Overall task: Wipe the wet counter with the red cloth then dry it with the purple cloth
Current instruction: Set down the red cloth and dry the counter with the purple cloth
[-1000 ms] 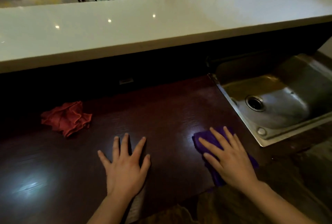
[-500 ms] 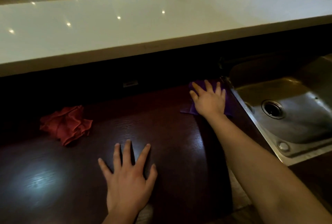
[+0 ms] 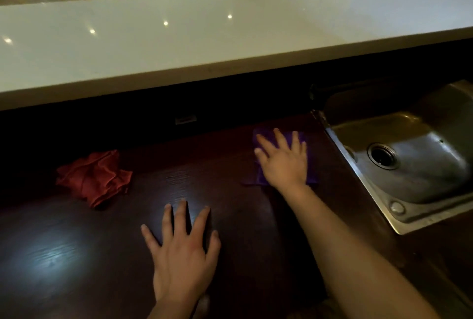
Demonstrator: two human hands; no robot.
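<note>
Right hand (image 3: 284, 162) slid purple cloth (image 3: 311, 176) back toward counter's (image 3: 230, 216) far edge.

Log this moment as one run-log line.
phase: drying | right hand flat on purple cloth near sink | left hand flat on counter | red cloth set aside

Dim, shadowy scene; glare patch on dark counter (image 3: 51, 257); wide-angle edge curvature.
</note>
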